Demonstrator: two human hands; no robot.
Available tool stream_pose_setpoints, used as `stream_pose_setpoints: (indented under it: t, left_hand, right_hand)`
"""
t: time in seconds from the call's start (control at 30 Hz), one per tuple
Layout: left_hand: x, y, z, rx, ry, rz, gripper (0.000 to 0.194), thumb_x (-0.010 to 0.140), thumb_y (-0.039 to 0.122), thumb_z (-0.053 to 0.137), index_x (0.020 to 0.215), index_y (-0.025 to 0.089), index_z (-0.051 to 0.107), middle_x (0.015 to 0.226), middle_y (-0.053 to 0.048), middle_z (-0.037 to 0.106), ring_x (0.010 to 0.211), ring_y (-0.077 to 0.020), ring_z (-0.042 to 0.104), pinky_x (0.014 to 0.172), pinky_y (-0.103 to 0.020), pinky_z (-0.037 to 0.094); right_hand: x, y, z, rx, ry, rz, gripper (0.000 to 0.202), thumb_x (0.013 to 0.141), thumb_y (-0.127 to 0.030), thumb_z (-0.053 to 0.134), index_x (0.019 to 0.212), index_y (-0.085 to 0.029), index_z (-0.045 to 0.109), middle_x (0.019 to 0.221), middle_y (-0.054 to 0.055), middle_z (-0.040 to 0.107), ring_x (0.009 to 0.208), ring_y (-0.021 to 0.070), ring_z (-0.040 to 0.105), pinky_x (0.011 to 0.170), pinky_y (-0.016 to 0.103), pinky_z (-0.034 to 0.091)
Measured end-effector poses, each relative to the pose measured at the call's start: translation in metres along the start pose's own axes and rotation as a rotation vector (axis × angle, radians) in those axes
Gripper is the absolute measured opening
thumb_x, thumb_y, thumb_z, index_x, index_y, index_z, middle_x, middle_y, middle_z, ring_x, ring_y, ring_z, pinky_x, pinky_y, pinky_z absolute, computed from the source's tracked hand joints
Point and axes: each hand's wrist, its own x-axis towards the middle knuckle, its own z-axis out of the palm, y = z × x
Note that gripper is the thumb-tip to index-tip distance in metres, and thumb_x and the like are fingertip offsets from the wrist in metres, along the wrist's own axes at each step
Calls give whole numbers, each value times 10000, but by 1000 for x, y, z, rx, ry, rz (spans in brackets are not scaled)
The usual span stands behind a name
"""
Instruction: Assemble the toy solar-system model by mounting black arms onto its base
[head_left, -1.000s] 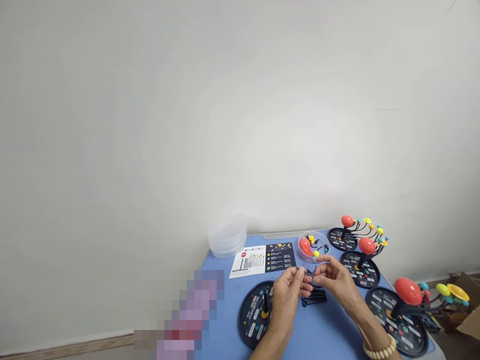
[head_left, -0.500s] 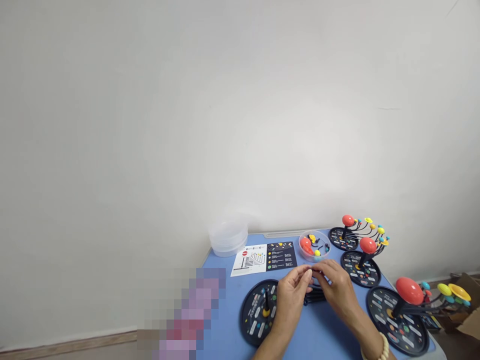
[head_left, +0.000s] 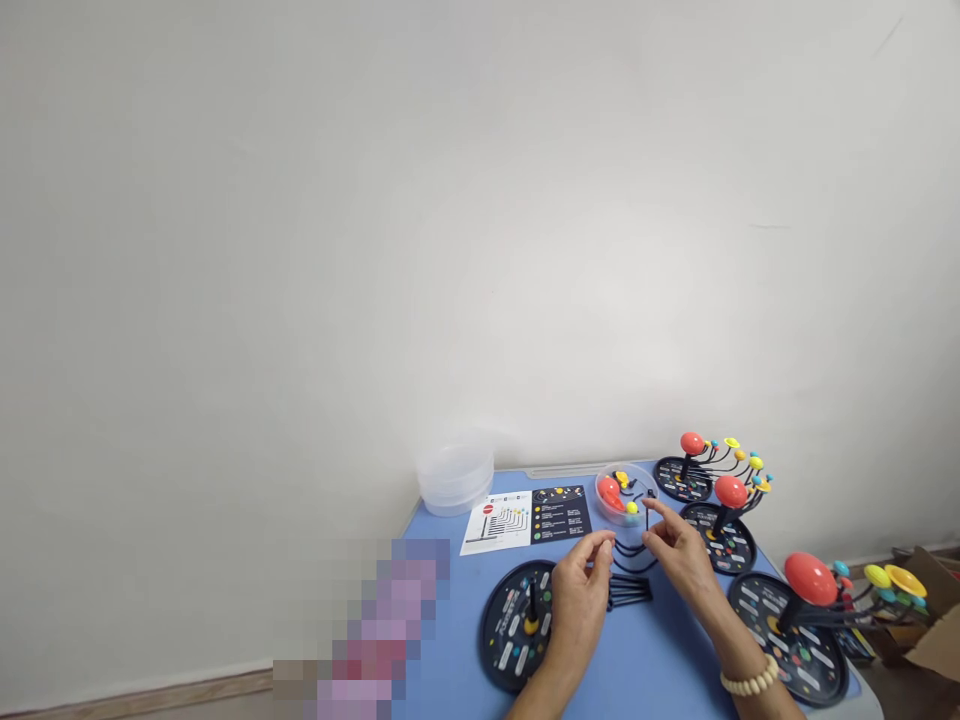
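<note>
Black rod (head_left: 647,518) | your right hand (head_left: 681,552) pinched it upright, presumably exposing its tip | left hand (head_left: 582,590) was apart, contents unclear

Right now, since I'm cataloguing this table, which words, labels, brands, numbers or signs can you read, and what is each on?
No text is legible enough to quote.
Printed sheet: print on both its white and dark halves, too small.
Base partly behind the left hand: pale labels and lettering, too small.
Nearest right-side base, middle base, farthest base: labels, too small.
</note>
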Motion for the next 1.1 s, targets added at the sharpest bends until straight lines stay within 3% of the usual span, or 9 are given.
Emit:
stream_pose_setpoints:
  t: [0.17, 0.5, 1.1]
  left_hand:
    - [1, -5, 1, 99, -18, 38, 319, 838, 378, 497, 911, 193, 746, 849, -67, 757, 781, -225, 693, 701, -313, 551]
    - [-3, -3, -2, 438, -49, 237, 299, 865, 208, 444, 884, 209, 742, 935, -75, 752, 927, -262, 669, 846, -402, 529]
    - [-4, -1, -3, 497, -78, 202, 271, 865, 194, 463, 904, 207, 731, 956, -71, 748, 937, -257, 661, 866, -405, 519]
  right_hand:
    - [0, 0, -1, -86, -8, 16, 542, 687, -347, 542, 1168, -129, 665, 555, -59, 537, 538, 135, 481, 570, 254, 370]
    - [11, 12, -1, -104, -25, 80, 357, 714, -461, 529, 819, -173, 713, 618, 29, 688, 530, 171, 581, 555, 273, 436]
    - [29, 13, 1, -308, -19, 152, 225, 704, -321, 556, 708, -188, 738, 643, 32, 746, 660, 211, 683, 641, 277, 447]
